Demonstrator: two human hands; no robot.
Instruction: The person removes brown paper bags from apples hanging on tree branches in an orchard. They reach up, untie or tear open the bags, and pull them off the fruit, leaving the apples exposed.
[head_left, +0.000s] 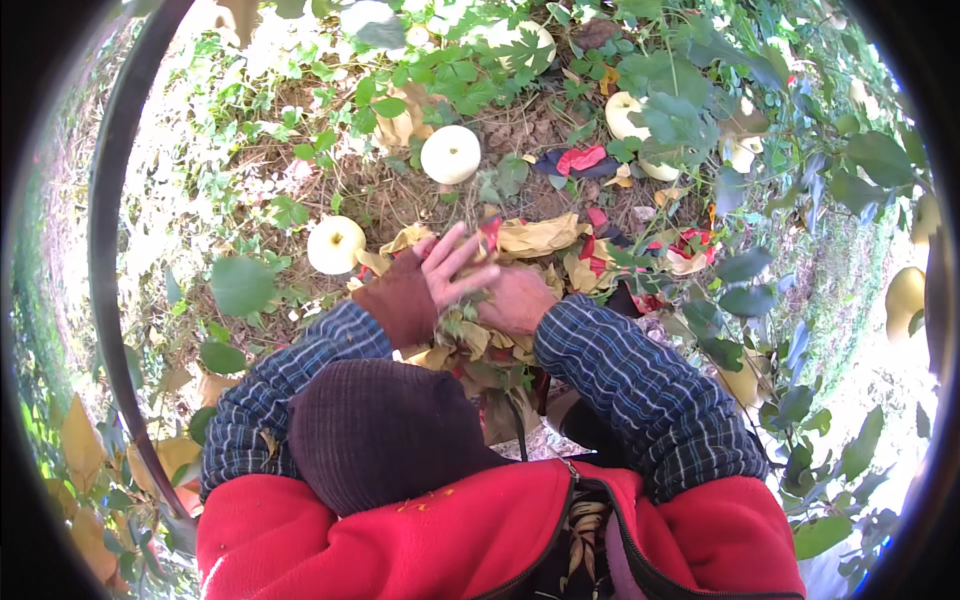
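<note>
My left hand (459, 268), with a brown cuff (401, 300) at its wrist, is slightly blurred, with its fingers spread over crumpled paper. My right hand (517, 300) lies against it, its fingertips hidden behind the left. Blurred green leaf matter shows just below the two hands. Around them lies a heap of crumpled tan paper (536, 238) mixed with red and black pieces (592, 255). One pale yellow apple (335, 245) rests on the ground left of my left hand. Another pale apple (450, 154) sits beyond both hands.
More pale apples (626, 115) lie among weeds farther out. Leafy branches (742, 289) hang at the right, with a yellow fruit (905, 304) near the rim. A dark curved strip (112, 225) crosses the left side. Dark ribbed cloth (382, 435) covers what looks like a bent knee.
</note>
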